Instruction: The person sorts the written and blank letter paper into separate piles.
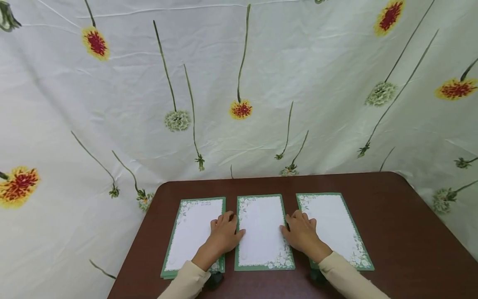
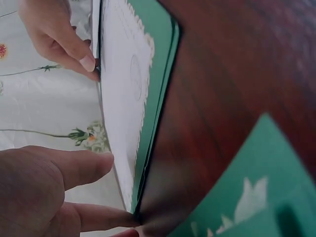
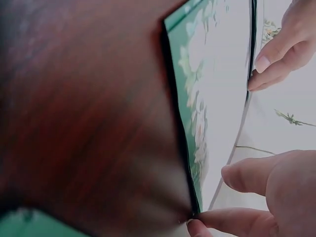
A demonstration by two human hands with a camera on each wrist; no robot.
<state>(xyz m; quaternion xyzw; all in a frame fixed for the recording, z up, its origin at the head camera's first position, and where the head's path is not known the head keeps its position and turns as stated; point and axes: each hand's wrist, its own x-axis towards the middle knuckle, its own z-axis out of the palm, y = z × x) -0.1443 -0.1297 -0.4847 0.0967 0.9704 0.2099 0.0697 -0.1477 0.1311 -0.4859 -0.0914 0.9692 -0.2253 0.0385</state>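
Three stacks of white paper sheets with green floral borders lie side by side on the brown table. At the left edge of the middle stack (image 1: pixel 261 232), my left hand (image 1: pixel 224 234) has its thumb over the top sheet and its fingertips at the side. Facing it, my right hand (image 1: pixel 303 234) holds the right edge the same way. In the left wrist view, layered green edges of the stack (image 2: pixel 154 106) show beside the left hand (image 2: pixel 54 192). The right wrist view has the right hand (image 3: pixel 261 192) with fingertips against the stack's edge (image 3: pixel 187 98).
On the left is another stack of sheets (image 1: pixel 190 232), its upper border bearing small print. The right stack (image 1: pixel 330 224) lies partly under my right forearm. A white flower-printed cloth (image 1: pixel 209 83) hangs behind the brown table (image 1: pixel 396 232), whose far corners are rounded.
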